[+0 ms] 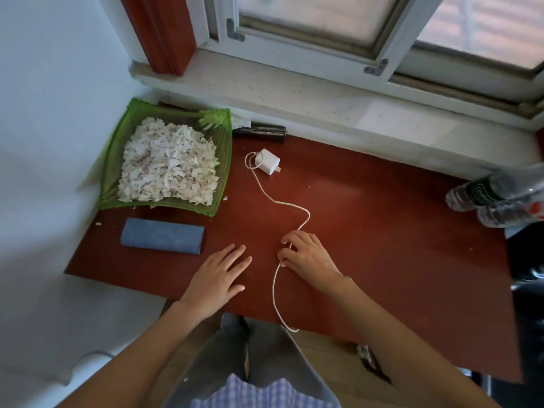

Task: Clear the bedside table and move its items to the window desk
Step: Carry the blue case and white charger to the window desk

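A white charger plug lies on the red-brown window desk, and its white cable snakes toward me and hangs over the desk's front edge. My right hand rests on the desk with its fingers curled round the cable near the middle. My left hand lies flat on the desk with fingers straight and holds nothing. A folded blue-grey cloth lies to the left of my left hand.
A green tray full of shredded paper fills the desk's far left corner. A dark flat object lies against the sill. Two plastic bottles lie at the right edge. The window sill runs behind the desk.
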`<state>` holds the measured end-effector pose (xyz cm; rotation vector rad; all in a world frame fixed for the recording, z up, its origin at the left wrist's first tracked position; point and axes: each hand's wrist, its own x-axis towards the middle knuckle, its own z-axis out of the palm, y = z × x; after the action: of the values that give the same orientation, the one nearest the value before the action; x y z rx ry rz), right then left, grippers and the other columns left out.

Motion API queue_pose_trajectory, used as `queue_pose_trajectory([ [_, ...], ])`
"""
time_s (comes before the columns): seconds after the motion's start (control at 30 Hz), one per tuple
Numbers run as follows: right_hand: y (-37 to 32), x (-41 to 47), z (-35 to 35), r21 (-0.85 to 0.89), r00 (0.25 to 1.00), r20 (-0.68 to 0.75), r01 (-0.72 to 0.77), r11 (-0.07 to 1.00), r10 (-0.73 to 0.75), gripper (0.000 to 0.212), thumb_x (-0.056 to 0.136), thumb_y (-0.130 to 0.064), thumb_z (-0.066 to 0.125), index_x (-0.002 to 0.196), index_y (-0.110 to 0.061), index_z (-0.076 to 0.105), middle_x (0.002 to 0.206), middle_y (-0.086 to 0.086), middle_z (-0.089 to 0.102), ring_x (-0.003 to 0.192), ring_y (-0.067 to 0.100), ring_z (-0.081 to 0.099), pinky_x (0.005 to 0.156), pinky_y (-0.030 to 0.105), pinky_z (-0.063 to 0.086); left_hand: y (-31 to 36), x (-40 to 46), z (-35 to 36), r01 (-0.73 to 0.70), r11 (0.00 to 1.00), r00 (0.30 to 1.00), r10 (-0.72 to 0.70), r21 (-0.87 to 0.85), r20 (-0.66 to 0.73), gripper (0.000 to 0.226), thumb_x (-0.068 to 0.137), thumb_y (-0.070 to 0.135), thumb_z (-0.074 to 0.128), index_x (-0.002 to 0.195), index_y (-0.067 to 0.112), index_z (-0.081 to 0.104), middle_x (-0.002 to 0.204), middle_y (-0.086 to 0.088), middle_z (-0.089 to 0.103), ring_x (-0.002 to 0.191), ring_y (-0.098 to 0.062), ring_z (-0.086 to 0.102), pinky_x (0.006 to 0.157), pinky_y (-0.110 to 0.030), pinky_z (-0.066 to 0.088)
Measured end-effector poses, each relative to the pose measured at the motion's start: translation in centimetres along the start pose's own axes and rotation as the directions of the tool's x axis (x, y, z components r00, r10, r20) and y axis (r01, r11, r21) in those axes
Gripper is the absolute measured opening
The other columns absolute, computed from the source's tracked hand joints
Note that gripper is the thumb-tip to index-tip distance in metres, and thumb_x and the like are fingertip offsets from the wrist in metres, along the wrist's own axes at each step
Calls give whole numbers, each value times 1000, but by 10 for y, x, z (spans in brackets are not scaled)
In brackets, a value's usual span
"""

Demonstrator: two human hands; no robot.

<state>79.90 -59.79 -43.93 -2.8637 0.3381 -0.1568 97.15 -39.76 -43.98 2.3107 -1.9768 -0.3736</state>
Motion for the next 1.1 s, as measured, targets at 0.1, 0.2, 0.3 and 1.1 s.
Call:
queue_pose_trajectory([
  [0.1, 1, 2, -3, -29, 996, -59, 60, 998, -62, 5, 85, -28, 64, 84, -23, 64, 99, -3, 61, 102, 18, 53, 78, 35, 49, 0, -1, 1, 2, 1000, 1000, -2, -14, 2, 71, 71, 45, 74, 134, 25, 48, 143, -1, 45, 131, -23, 43, 98, -38, 44],
  [0.2, -2, 13, -32, 70, 963, -262, -47, 996, 64, 13, 89, -29, 62, 87, -17, 68, 91, -2, 63, 91, 17, 56, 73, 30, 44, 0, -1, 2, 7, 1000, 1000, -7, -22, 2, 70, 72, 46, 73, 135, 26, 47, 144, 0, 44, 132, -23, 42, 99, -38, 43],
  [0.3, 6, 36, -70, 127, 902, -403, -112, 986, 155, 16, 90, -27, 63, 86, -14, 70, 88, -1, 64, 86, 18, 56, 72, 28, 43, -1, -1, 3, 1, 1000, 1000, -1, -21, -2, 71, 72, 47, 72, 135, 27, 46, 145, 1, 43, 132, -22, 41, 99, -37, 41],
  [1.1, 79, 177, -79, 648, 522, -51, -631, 426, 851, 11, 84, -18, 64, 93, -15, 69, 83, 3, 73, 77, 19, 69, 81, 39, 56, 0, -2, 5, 1, 997, 999, -5, -73, -45, 73, 68, 51, 74, 132, 29, 47, 143, 4, 45, 131, -18, 43, 99, -34, 44],
])
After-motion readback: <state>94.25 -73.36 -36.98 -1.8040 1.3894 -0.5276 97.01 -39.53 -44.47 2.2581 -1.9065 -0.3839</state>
